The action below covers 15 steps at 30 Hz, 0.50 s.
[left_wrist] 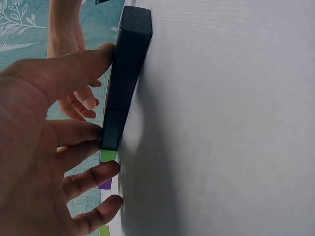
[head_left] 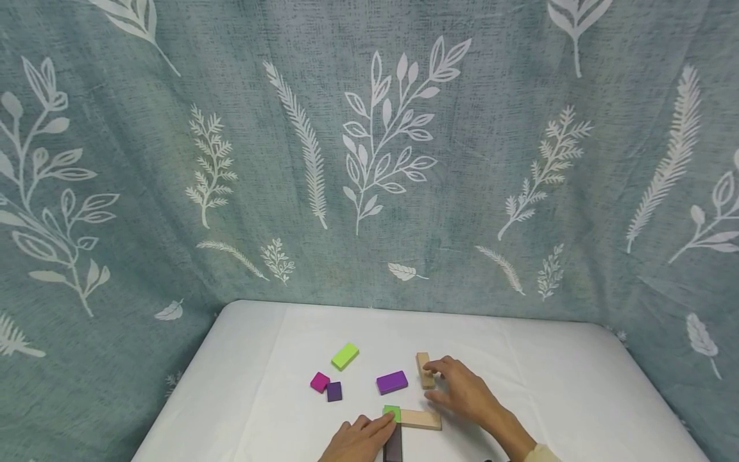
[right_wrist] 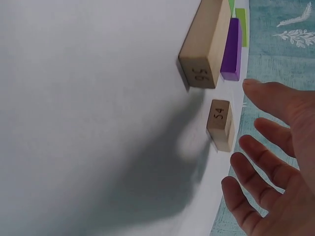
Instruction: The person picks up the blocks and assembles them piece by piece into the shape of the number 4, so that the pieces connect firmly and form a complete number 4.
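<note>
My left hand (head_left: pixel 360 439) rests its fingers along a long dark block (head_left: pixel 393 444) and at a green block (head_left: pixel 391 410) against its far end. In the left wrist view the thumb touches the dark block (left_wrist: pixel 130 54) near its near end, and the fingertips lie farther along its edge. A plain wooden block (head_left: pixel 421 419) extends right from the green one. My right hand (head_left: pixel 462 393) is held over another wooden block (head_left: pixel 424 371), thumb and fingers spread. The right wrist view shows this block (right_wrist: pixel 220 125), marked 54, apart from the fingers; the other wooden block (right_wrist: pixel 204 49) shows an end number.
A purple block (head_left: pixel 392 382) lies beyond the green one. Farther left are a lime block (head_left: pixel 345 356), a magenta block (head_left: pixel 320 382) and a dark purple block (head_left: pixel 334 391). A white cloth (head_left: pixel 277 359) covers the table; a leaf-patterned curtain (head_left: pixel 404 269) hangs behind.
</note>
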{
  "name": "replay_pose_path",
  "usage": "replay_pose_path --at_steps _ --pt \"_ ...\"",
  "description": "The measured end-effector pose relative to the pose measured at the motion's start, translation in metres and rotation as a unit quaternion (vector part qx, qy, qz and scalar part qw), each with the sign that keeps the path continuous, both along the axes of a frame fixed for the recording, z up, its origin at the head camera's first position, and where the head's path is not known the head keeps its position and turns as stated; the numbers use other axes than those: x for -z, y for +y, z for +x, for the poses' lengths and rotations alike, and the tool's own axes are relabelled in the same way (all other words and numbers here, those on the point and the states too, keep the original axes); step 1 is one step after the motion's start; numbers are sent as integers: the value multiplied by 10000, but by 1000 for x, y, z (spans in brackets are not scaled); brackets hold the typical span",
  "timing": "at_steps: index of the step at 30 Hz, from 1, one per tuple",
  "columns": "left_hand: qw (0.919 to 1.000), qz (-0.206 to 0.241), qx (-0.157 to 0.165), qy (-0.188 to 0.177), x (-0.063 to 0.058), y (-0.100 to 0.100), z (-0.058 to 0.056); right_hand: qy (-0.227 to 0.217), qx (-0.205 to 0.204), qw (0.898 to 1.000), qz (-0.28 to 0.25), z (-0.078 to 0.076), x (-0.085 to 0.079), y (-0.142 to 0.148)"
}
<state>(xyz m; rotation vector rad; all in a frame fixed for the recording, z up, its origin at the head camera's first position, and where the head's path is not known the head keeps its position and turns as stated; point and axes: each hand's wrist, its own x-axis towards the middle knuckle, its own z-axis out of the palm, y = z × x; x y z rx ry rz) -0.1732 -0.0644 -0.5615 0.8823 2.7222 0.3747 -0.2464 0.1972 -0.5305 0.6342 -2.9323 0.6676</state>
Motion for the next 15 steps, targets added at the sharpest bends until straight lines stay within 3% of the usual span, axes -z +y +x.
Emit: replay_pose_path --at_steps 8,15 --pt "9998 98 -3 158 1 -2 1 -191 238 9995 -104 -14 4 2" --pt "9994 174 43 303 1 -3 3 -348 182 9991 -182 -21 10 2"
